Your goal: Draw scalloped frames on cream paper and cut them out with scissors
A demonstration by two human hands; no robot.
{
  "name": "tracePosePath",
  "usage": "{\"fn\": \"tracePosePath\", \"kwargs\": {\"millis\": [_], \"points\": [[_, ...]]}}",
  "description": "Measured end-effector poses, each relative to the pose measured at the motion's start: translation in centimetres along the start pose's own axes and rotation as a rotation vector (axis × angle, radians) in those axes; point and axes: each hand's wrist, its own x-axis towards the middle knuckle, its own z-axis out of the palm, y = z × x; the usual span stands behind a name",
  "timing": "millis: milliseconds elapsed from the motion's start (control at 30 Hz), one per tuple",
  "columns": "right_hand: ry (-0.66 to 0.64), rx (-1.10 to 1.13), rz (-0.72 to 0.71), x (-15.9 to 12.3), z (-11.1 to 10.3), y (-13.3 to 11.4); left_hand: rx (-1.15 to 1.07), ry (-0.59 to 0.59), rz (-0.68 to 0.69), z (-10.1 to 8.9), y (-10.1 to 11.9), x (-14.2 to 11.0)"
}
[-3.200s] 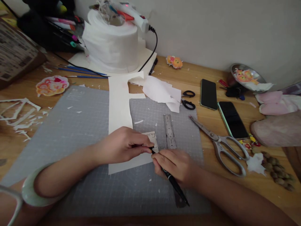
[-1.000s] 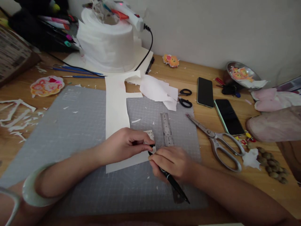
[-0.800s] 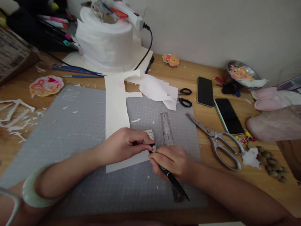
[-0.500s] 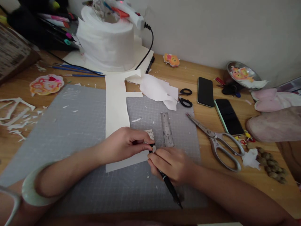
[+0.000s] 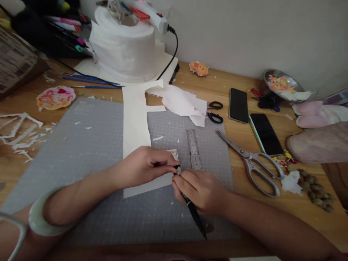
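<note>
My right hand (image 5: 199, 190) is closed on a black pen (image 5: 194, 215), its tip down on a cream paper sheet (image 5: 136, 127) lying on the grey cutting mat (image 5: 81, 152). My left hand (image 5: 144, 166) rests on the same sheet with fingers curled, pinching something small and dark beside the pen tip. A small drawn outline on the paper shows just past my fingers. A steel ruler (image 5: 193, 148) lies right of both hands.
Large scissors (image 5: 252, 165), small black scissors (image 5: 216, 112) and two phones (image 5: 238, 105) lie to the right. A white roll (image 5: 125, 47) with a glue gun (image 5: 148, 12) stands at the back. Paper scraps (image 5: 19, 127) lie left, crumpled white paper (image 5: 185, 105) behind.
The pen's rear end has swung leftward as my right hand shifts slightly at the paper. My left hand stays put on the sheet.
</note>
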Motion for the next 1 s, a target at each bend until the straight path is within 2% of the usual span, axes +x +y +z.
{"fn": "tracePosePath", "kwargs": {"millis": [633,1000], "points": [[0.034,0.004,0.061,-0.27,-0.08,-0.14,0.017,-0.002,-0.011,0.05,-0.03,-0.14],[0.042,0.027,0.079,-0.2,-0.11,-0.05,0.036,-0.045,-0.01,-0.23,0.36,-0.13]]}}
